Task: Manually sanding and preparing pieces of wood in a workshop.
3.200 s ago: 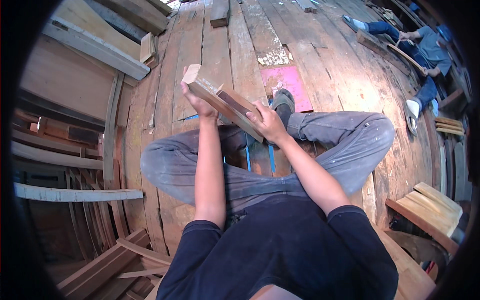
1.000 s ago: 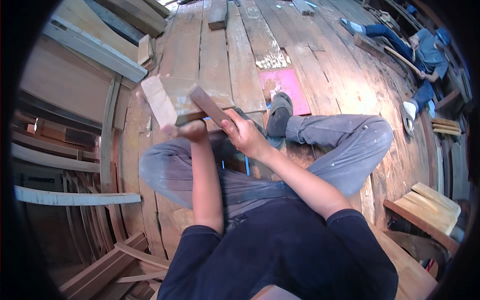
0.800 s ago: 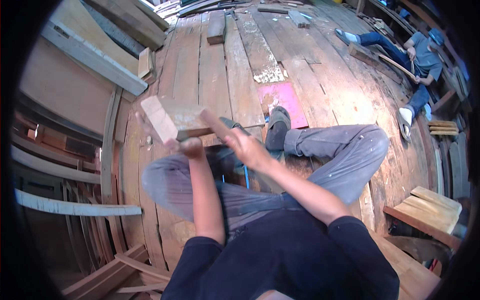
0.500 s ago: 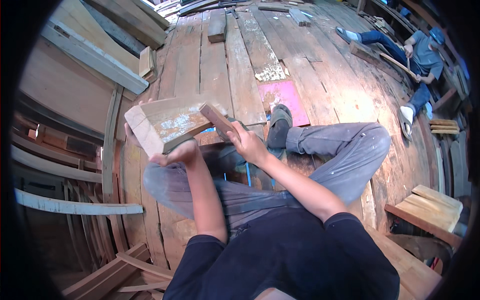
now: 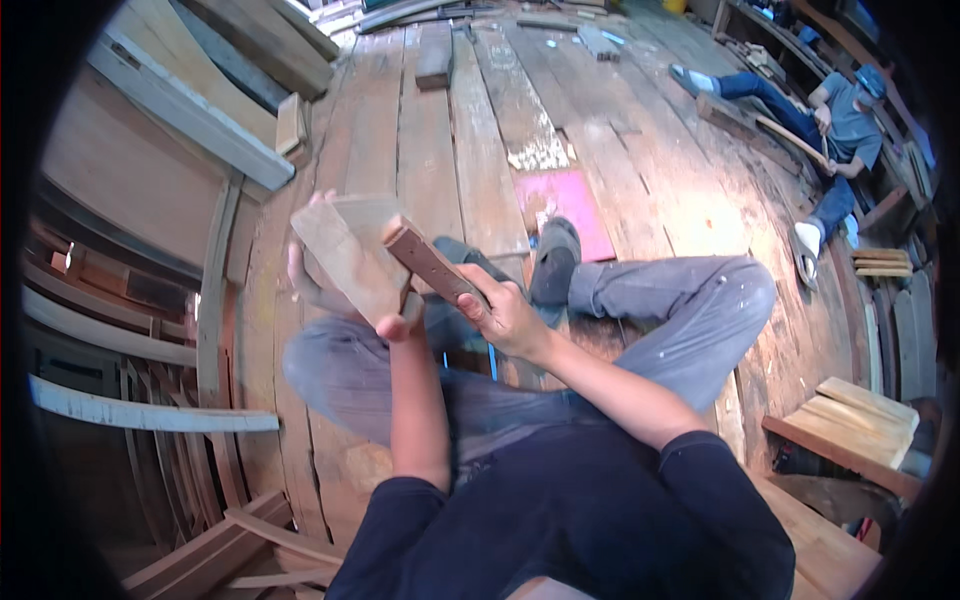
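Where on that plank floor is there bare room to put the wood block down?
Bare planks lie ahead of the knees, between the pink sheet and the grey beam at left. The left hand holds the wood block; the right hand holds a dark strip. The left edge is crowded with curved laths.

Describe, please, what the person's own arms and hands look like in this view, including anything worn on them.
Both forearms are bare from above the elbow down. The left hand and right hand wear no gloves, and no watch, ring or bracelet shows. Short dark navy sleeves cover the upper arms, part of a plain dark top.
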{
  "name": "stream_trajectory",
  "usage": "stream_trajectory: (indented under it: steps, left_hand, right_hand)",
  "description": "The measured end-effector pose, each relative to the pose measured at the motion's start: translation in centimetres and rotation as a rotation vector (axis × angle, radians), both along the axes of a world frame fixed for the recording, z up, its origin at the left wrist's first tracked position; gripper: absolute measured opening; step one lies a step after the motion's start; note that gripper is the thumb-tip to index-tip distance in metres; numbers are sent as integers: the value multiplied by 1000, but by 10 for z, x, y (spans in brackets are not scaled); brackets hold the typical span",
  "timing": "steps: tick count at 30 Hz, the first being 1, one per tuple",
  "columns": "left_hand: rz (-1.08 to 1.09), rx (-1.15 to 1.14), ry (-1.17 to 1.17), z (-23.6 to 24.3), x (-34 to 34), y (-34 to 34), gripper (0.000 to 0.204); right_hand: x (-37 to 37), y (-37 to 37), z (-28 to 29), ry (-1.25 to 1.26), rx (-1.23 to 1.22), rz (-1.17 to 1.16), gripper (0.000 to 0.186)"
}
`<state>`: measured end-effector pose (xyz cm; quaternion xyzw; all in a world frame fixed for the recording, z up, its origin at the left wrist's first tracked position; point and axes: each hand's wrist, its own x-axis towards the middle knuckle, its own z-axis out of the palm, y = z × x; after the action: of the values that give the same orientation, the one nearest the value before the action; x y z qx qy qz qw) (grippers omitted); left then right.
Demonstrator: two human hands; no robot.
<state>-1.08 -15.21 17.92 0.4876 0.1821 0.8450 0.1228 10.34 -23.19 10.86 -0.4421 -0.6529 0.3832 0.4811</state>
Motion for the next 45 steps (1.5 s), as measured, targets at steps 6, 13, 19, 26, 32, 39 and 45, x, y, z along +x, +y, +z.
stream_trajectory:
  steps: [6,13,19,26,32,39,45]
  left_hand:
    - [-175,64,-31,4,20,-14,116]
    - [-319,-92,-139,-13,22,-7,112]
    - [-249,-64,-92,-19,21,3,101]
    - [-460,10,-360,-23,22,8,101]
    - [-297,-217,-114,-38,11,16,100]
    - [-311,-173,-97,-29,15,11,100]
    - [-229,-216,-70,-45,10,25,100]
  right_hand:
    - [18,9,-40,-32,136,-154,52]
    - [1,-10,2,-5,353,-71,49]
    - [16,1,-17,-122,93,-239,47]
    - [-2,3,-1,-45,391,-85,47]
    - [-4,7,22,-24,145,-135,51]
    - [4,11,-2,-38,151,-182,44]
    - [15,11,-16,-105,13,-255,44]
